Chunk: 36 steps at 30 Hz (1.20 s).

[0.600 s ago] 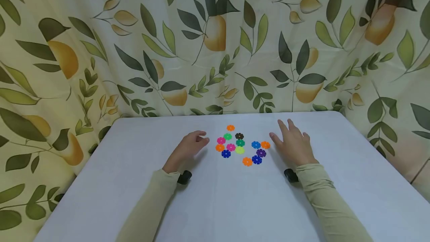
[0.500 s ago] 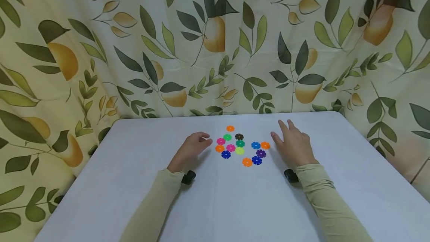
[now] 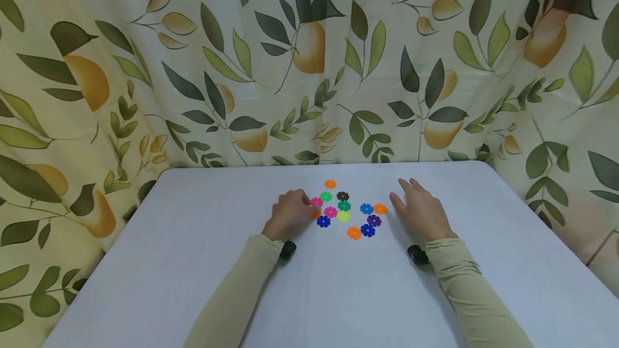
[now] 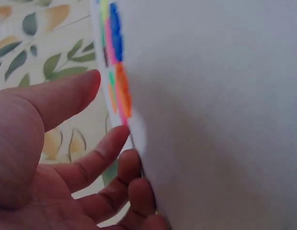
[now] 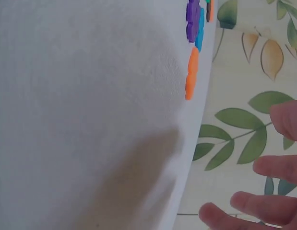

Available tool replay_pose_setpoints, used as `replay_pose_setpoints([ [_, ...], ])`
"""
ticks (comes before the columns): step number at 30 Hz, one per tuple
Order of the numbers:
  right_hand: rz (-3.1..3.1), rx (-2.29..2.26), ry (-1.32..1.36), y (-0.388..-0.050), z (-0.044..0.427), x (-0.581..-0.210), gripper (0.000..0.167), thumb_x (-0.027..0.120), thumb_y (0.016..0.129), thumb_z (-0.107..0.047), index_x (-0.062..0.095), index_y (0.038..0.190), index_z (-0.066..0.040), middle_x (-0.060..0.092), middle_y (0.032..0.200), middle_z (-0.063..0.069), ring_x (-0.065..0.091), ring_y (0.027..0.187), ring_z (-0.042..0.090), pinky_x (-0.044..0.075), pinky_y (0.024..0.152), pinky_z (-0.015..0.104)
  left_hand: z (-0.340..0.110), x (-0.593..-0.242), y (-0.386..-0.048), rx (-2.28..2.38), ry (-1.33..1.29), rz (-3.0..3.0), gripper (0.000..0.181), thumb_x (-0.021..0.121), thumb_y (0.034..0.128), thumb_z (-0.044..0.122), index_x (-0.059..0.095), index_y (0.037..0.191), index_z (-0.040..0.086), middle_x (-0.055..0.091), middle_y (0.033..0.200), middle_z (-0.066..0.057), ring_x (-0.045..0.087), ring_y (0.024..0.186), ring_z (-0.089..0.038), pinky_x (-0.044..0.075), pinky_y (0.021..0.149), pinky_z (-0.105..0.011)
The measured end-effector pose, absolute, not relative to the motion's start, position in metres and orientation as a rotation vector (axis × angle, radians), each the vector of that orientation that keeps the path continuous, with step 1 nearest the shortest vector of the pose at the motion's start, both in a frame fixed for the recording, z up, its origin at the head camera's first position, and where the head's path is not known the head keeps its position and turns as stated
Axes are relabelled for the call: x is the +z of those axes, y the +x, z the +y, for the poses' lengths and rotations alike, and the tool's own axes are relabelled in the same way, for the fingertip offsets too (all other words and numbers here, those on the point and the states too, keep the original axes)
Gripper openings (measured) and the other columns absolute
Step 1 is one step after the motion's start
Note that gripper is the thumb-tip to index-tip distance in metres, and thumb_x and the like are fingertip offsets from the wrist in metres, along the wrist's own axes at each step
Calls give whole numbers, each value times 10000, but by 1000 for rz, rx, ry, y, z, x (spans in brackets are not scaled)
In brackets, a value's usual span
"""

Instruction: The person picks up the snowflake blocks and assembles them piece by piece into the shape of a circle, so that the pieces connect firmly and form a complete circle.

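Note:
Small notched plastic discs in several colours lie flat on the white table. My left hand [image 3: 290, 212] is at the left side of the cluster, over an orange disc [image 3: 316, 215] that it partly hides, and close to a pink disc [image 3: 316, 202]. In the left wrist view, its thumb and forefinger stand apart with nothing between them, near the orange disc [image 4: 123, 91]. Whether a fingertip touches a disc I cannot tell. My right hand [image 3: 420, 211], fingers spread, hovers right of another orange disc [image 3: 380, 209] and holds nothing.
Between the hands lie a dark blue disc [image 3: 323, 222], a yellow-green disc [image 3: 344, 216], a brown disc [image 3: 343, 196] and a purple disc [image 3: 374, 220], among others. A leaf-patterned curtain [image 3: 309, 111] hangs behind the far table edge. Each wrist wears a small black camera.
My left hand has moved right to the discs and now covers part of the orange one. The right hand has stayed almost in place. No disc has visibly shifted on the table.

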State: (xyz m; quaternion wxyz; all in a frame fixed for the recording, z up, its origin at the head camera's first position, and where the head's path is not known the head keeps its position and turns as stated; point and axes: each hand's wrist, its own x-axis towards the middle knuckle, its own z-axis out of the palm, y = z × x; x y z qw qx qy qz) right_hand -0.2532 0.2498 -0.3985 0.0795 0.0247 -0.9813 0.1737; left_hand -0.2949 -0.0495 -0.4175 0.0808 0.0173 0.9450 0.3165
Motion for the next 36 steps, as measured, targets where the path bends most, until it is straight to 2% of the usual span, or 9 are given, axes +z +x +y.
replay_pose_setpoints([
  [6, -3012, 571, 105, -251, 245, -397, 598, 585, 1108, -286, 458, 1547, 100, 340, 1602, 405, 370, 1446, 607, 326, 1131, 712, -40, -419, -296, 829, 58, 2873, 259, 824, 949, 304, 672, 1024, 108, 634, 949, -34, 559, 1022, -277, 450, 962, -514],
  [13, -3017, 566, 115, -251, 244, -400, 590, 600, 1102, -281, 474, 1540, 95, 340, 1601, 406, 370, 1445, 610, 335, 1120, 717, -37, -415, -294, 798, 134, 2872, 179, 802, 974, 241, 713, 1022, 93, 644, 945, -30, 564, 1027, -283, 436, 997, -520],
  [19, -3002, 570, 128, -251, 244, -399, 566, 613, 1097, -270, 504, 1513, 99, 371, 1584, 405, 383, 1441, 604, 344, 1118, 714, -38, -414, -291, 828, 158, 2848, 260, 789, 991, 245, 743, 1134, 34, 653, 1006, -62, 571, 1058, -290, 439, 1030, -518],
  [23, -2985, 591, 126, -250, 244, -402, 538, 610, 1102, -258, 527, 1496, 98, 438, 1554, 383, 417, 1433, 580, 354, 1124, 697, -50, -419, -289, 1030, 143, 2756, 235, 777, 997, 235, 726, 1111, 35, 652, 1015, -65, 571, 1063, -277, 471, 994, -485],
  [29, -2889, 732, 85, -248, 246, -398, 479, 611, 1103, -223, 571, 1466, 87, 622, 1394, 327, 599, 1276, 518, 467, 1056, 656, -80, -427, -292, 1482, 111, 2516, 121, 726, 1032, 194, 721, 1049, 74, 704, 1001, -53, 599, 1001, -257, 498, 905, -403],
  [36, -2824, 945, 130, -249, 242, -397, 384, 621, 1086, -155, 645, 1406, 55, 707, 1172, 259, 656, 1069, 426, 582, 916, 553, -103, -432, -301, 1721, 58, 2337, 159, 668, 1073, 201, 719, 1141, 67, 789, 993, -39, 699, 997, -208, 484, 989, -400],
])
